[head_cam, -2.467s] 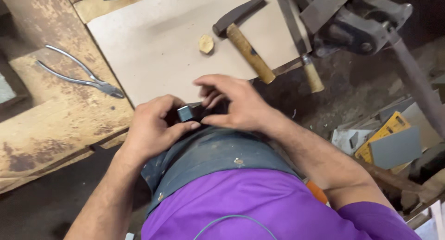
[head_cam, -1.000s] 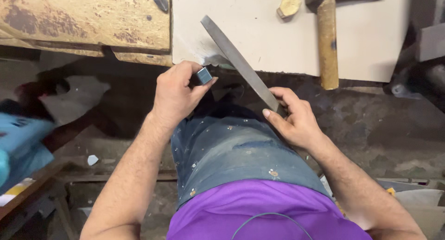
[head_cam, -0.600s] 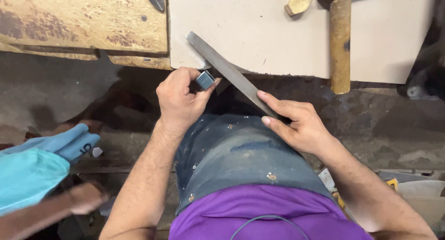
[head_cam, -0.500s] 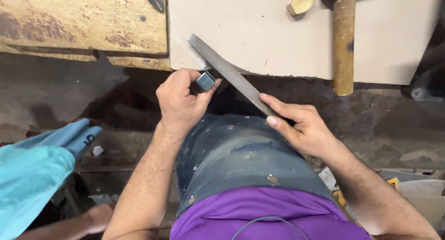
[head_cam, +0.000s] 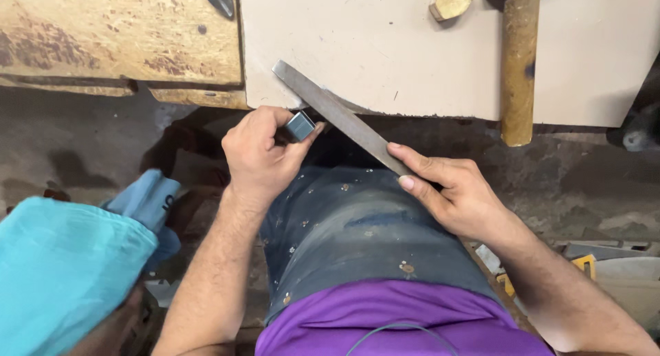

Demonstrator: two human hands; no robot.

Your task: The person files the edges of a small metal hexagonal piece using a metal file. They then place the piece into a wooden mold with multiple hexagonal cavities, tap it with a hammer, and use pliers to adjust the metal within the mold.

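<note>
There is a single view, from a camera on the person's head, and it looks almost straight down over the purple shirt (head_cam: 399,321) and speckled blue-grey trousers (head_cam: 357,225). It sits close, so both forearms fill the lower frame. Taking the pale flat board (head_cam: 385,46) as landmark: it runs along the top edge, farthest from the camera, with the worn yellow wooden bench top (head_cam: 117,33) to its left. The dark floor lies below the board. A turquoise sleeve (head_cam: 62,266) enters at lower left, well away from the board.
</note>
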